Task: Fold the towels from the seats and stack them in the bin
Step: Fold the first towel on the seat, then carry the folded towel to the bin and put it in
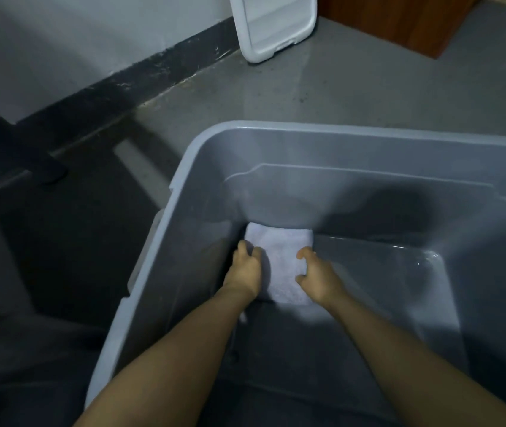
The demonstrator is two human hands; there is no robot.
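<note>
Gripping the folded towel (279, 260) — both hands (247, 268) (316, 277) — lengthwise front-to-back in bin (165, 192).

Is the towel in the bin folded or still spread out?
Folded: the towel is a compact white rectangle at the bottom of the bin, with the left hand and right hand gripping its sides.

A: Entry, head view. Two forearms in frame, both bare from the lower edge of the picture to the wrists. No sleeve edge shows.

B: The left hand (245, 269)?

A: Bare, short fingers, nails too blurred to tell.

B: The right hand (313, 274)?

A: Bare likewise, thumb and fingertips rounded.

B: Clothing?

A: A dark grey mass lies under the arms at the bottom; whether it is clothing cannot be told.
</note>
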